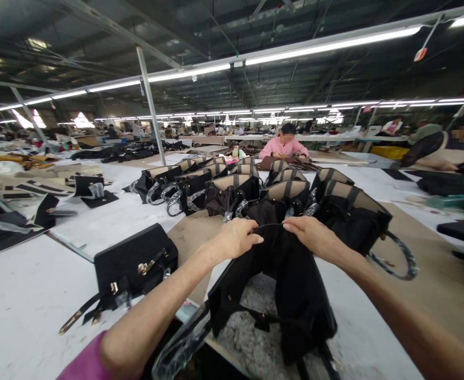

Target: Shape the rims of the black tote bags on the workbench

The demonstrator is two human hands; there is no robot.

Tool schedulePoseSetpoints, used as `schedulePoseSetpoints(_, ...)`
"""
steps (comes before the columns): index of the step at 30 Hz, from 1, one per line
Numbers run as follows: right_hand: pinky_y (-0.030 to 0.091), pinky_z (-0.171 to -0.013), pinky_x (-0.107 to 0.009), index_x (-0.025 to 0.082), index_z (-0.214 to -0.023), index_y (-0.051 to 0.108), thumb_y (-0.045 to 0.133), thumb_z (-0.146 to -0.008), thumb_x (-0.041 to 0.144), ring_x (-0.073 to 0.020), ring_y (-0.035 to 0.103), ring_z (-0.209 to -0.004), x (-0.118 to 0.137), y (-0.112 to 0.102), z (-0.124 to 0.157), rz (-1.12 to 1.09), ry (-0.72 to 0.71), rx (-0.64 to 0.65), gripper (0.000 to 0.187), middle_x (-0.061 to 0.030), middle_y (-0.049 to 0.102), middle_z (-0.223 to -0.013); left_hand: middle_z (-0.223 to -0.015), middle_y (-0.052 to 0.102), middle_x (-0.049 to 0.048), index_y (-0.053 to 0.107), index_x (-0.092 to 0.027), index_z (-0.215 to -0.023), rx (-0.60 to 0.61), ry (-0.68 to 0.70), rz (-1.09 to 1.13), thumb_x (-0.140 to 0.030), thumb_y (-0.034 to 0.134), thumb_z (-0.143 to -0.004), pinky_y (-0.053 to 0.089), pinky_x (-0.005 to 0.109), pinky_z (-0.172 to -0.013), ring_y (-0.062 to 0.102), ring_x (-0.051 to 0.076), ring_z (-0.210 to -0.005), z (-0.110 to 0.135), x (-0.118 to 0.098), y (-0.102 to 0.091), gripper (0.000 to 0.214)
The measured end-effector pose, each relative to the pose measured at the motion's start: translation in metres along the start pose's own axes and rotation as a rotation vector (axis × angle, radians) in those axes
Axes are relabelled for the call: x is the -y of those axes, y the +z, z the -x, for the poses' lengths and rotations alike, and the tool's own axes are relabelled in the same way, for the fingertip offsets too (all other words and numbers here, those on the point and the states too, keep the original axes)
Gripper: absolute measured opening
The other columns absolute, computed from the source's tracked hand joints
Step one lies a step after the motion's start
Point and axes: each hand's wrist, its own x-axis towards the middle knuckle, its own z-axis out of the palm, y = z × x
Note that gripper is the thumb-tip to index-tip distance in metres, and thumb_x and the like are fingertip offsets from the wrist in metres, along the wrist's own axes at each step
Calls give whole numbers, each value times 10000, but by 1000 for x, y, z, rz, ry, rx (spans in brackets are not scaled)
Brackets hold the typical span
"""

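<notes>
A black handbag (301, 285) stands before me at the table's near edge, with a plastic-wrapped handle hanging toward me. My left hand (238, 237) pinches the far rim of this bag from the left. From the right, my right hand (309, 232) pinches the same rim between thumb and fingers. A short stretch of edge runs between the two hands. Left of the bag lies a black flap piece (135, 258) with gold-coloured hardware and a strap. Just beyond my hands are several black handbags (232, 192) with beige linings.
A person in a pink top (281, 148) works across the table, and another person in an apron (445, 150) is at the right. Beige and black cut pieces (46, 184) lie at left. A metal post (151, 105) rises behind the bags. Black material (449, 184) lies at right.
</notes>
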Motion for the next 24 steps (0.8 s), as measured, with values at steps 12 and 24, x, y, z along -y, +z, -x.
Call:
schedulePoseSetpoints(12,368,-889,-352,223,-1108,511,534,-782,319,-220,493,-1045,49,-5,16,170,-414,-191,340,-46,536,-1164,-1086,591,68,522,-208,-1138,-329,-343,389,-454,600,-690,413,295,-857,533,212,-985,147,9,37,516)
schedulePoseSetpoints(24,345,-667,-276,195,-705,628,581,-737,243,-182,585,-735,107,9,-2,376,-768,292,74,-31,646,-683,-724,630,19,619,-192,-825,-348,-186,254,-254,442,-836,410,224,-626,574,146,-689,134,-9,42,187)
